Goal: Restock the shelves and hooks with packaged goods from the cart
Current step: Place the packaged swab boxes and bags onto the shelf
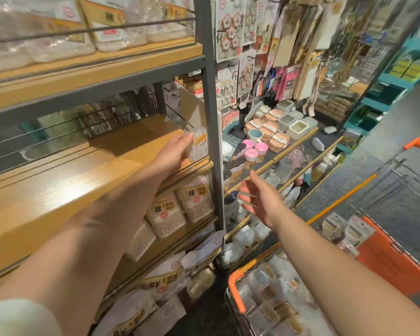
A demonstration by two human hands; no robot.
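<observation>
My left hand (174, 151) grips a small clear packet (199, 145) with an orange and white label, held upright at the right end of a bare wooden shelf (70, 180). My right hand (260, 197) hovers open in the air, fingers spread, to the right of the grey shelf post (214, 141) and holds nothing. The wire cart (264, 301) with orange handles stands at the lower right, filled with several clear packets. Cotton swab packs (182, 209) stand on the shelf below my left hand.
Bagged goods fill the top shelf (83, 27). Hanging packaged goods (252, 44) crowd the hooks right of the post, with cups and boxes on low shelves (277, 132) beneath. An orange panel (393, 263) leans at the cart's far side. Grey floor runs along the right.
</observation>
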